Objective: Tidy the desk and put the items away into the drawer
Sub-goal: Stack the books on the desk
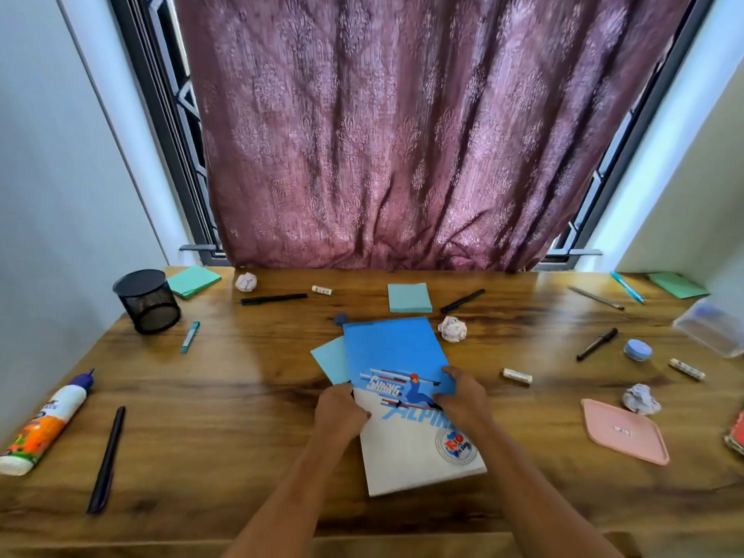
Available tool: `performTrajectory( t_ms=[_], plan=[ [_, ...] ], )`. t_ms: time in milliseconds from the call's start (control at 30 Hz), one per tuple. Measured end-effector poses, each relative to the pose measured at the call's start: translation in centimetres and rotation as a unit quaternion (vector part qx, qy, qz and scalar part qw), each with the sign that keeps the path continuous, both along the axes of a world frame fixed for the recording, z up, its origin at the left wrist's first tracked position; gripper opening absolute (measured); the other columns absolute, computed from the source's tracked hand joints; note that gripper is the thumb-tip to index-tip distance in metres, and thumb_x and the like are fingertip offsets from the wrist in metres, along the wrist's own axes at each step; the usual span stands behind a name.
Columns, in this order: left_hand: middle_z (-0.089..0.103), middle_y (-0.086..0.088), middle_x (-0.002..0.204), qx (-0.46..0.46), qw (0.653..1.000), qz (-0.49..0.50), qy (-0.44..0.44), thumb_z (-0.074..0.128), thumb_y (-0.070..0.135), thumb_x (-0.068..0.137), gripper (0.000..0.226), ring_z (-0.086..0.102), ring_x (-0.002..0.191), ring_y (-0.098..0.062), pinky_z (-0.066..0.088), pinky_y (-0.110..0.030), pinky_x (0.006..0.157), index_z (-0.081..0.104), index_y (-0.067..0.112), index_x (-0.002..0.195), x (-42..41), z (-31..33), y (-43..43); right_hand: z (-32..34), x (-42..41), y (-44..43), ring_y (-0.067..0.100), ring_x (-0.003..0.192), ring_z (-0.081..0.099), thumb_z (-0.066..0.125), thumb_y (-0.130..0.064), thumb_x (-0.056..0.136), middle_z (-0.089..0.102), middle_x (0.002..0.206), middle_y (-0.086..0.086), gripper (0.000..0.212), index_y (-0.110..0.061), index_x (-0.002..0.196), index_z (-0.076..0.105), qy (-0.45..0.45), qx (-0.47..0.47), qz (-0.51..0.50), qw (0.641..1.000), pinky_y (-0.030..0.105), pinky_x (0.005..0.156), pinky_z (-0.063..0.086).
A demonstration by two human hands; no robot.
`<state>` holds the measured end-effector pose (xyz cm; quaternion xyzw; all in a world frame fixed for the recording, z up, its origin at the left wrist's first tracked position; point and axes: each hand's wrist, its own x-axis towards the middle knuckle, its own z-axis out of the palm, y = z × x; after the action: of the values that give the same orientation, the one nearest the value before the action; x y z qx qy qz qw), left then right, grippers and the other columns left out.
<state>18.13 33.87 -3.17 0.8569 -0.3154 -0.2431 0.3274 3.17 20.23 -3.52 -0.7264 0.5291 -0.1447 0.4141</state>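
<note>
A blue and white notebook (396, 356) with a skier picture lies at the middle of the wooden desk (241, 396). My left hand (340, 408) grips its left edge and my right hand (463, 392) grips its right edge. A light blue paper sheet (328, 358) sticks out from under the notebook on the left. Scattered around are black pens (273, 298) (596, 344) (106, 461), a glue bottle (44, 424), sticky note pads (408, 298) (193, 280), and crumpled paper balls (453, 328) (641, 399) (246, 281). No drawer is in view.
A black mesh pen cup (147, 302) stands at the back left. A pink lid (626, 430), a small round blue tin (637, 349) and a clear plastic box (710, 326) sit at the right. A purple curtain (402, 134) hangs behind the desk.
</note>
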Motion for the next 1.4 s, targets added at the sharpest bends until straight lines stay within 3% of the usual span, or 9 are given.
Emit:
performTrajectory(
  t_ms=[300, 467, 533, 633, 800, 933, 1100, 1200, 1400],
  plan=[
    [0.058, -0.012, 0.125, 0.038, 0.999, 0.035, 0.005, 0.069, 0.011, 0.079, 0.045, 0.056, 0.112, -0.026, 0.047, -0.028, 0.088, 0.058, 0.009, 0.122, -1.2, 0.8, 0.0, 0.3, -1.3, 0.3, 0.028, 0.111, 0.058, 0.066, -0.013, 0.087, 0.050, 0.135, 0.014, 0.063, -0.010, 0.144, 0.039, 0.000, -0.008, 0.030, 1.000, 0.032, 0.080, 0.051],
    [0.027, -0.013, 0.143, 0.031, 0.991, 0.009, -0.132, 0.062, 0.023, 0.087, 0.068, 0.029, 0.132, -0.032, 0.029, -0.037, 0.107, 0.027, 0.011, 0.144, -5.1, 3.0, -1.6, -0.3, -3.7, -0.4, 0.021, 0.110, 0.063, 0.069, -0.016, 0.081, 0.064, 0.122, 0.004, 0.050, -0.014, 0.130, 0.056, -0.066, -0.013, 0.056, 0.996, 0.033, 0.089, 0.053],
    [0.027, -0.012, 0.144, -0.007, 0.991, -0.020, -0.135, 0.061, 0.022, 0.088, 0.067, 0.030, 0.131, -0.032, 0.032, -0.038, 0.104, 0.027, 0.013, 0.145, -8.0, 4.0, -3.4, -1.7, -6.3, -2.3, 0.022, 0.105, 0.065, 0.070, -0.018, 0.078, 0.064, 0.121, 0.007, 0.046, -0.015, 0.123, 0.059, -0.110, -0.010, 0.014, 0.994, 0.039, 0.090, 0.054],
    [0.031, -0.009, 0.140, -0.042, 0.988, -0.093, -0.114, 0.066, 0.024, 0.085, 0.063, 0.032, 0.129, -0.030, 0.032, -0.038, 0.103, 0.036, 0.018, 0.141, -13.7, 5.4, -6.9, 2.4, -12.0, -2.8, 0.012, 0.086, 0.062, 0.066, -0.006, 0.084, 0.066, 0.111, 0.008, 0.035, -0.011, 0.118, 0.062, -0.150, -0.054, -0.073, 0.985, 0.017, 0.076, 0.050],
    [0.039, -0.008, 0.136, -0.079, 0.968, -0.223, -0.083, 0.069, 0.025, 0.082, 0.055, 0.040, 0.127, -0.026, 0.030, -0.030, 0.105, 0.047, 0.017, 0.132, -23.7, 6.6, -12.1, 4.2, -23.6, -6.6, 0.024, 0.102, 0.062, 0.064, -0.006, 0.083, 0.068, 0.110, 0.010, 0.028, -0.010, 0.111, 0.068, -0.115, -0.127, -0.215, 0.961, 0.028, 0.083, 0.044],
    [0.038, -0.007, 0.139, -0.066, 0.940, -0.331, -0.043, 0.068, 0.026, 0.081, 0.055, 0.036, 0.131, -0.023, 0.025, -0.024, 0.104, 0.048, 0.020, 0.132, -33.4, 6.7, -16.4, 3.0, -35.9, -9.3, 0.033, 0.109, 0.057, 0.064, -0.003, 0.079, 0.063, 0.116, 0.017, 0.030, -0.006, 0.109, 0.067, -0.074, -0.139, -0.393, 0.906, 0.034, 0.093, 0.041],
    [0.036, -0.010, 0.142, -0.022, 0.900, -0.434, -0.041, 0.064, 0.037, 0.085, 0.062, 0.033, 0.134, -0.027, 0.026, -0.031, 0.110, 0.041, 0.020, 0.139, -42.8, 5.7, -20.4, 1.0, -46.2, -10.2, 0.035, 0.124, 0.046, 0.065, -0.021, 0.083, 0.048, 0.133, 0.019, 0.045, -0.015, 0.126, 0.054, -0.019, -0.031, -0.553, 0.832, 0.039, 0.105, 0.034],
    [0.033, -0.007, 0.146, 0.010, 0.880, -0.467, -0.086, 0.062, 0.039, 0.086, 0.065, 0.029, 0.137, -0.026, 0.026, -0.037, 0.113, 0.035, 0.021, 0.143, -46.6, 4.3, -21.8, -0.4, -48.6, -10.8, 0.035, 0.116, 0.055, 0.071, -0.024, 0.081, 0.056, 0.129, 0.017, 0.055, -0.008, 0.129, 0.049, -0.089, 0.037, -0.547, 0.832, 0.042, 0.100, 0.044],
    [0.009, -0.006, 0.158, 0.132, 0.811, -0.541, -0.181, 0.065, 0.040, 0.083, 0.086, 0.006, 0.146, -0.028, 0.009, -0.055, 0.116, 0.013, 0.028, 0.150, -50.7, 2.5, -23.2, -1.2, -49.2, -12.4, 0.021, 0.080, 0.064, 0.062, -0.009, 0.089, 0.068, 0.105, 0.015, 0.023, -0.002, 0.110, 0.062, -0.308, 0.176, -0.497, 0.792, 0.029, 0.058, 0.051]
  ],
)
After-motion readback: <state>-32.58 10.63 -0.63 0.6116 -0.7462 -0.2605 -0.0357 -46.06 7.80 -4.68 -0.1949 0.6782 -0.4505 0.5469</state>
